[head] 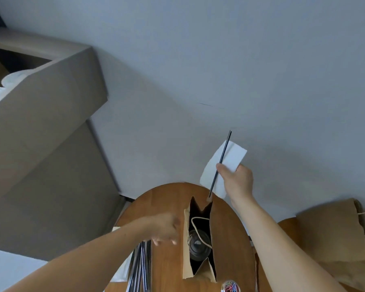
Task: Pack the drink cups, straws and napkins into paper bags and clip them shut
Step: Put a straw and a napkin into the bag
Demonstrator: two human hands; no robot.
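Brown paper bag (218, 239) stands open on the round wooden table (162, 201), a dark domed cup (198, 244) inside. Right hand (237, 180) pinches a thin black straw (224, 150) and soft white napkin (235, 153) above its far rim. Left hand (162, 228), blurred, hangs loose-fingered beside the bag.

Home living room, grey upholstered sofa (51, 127), small round wooden table (160, 204) beside it
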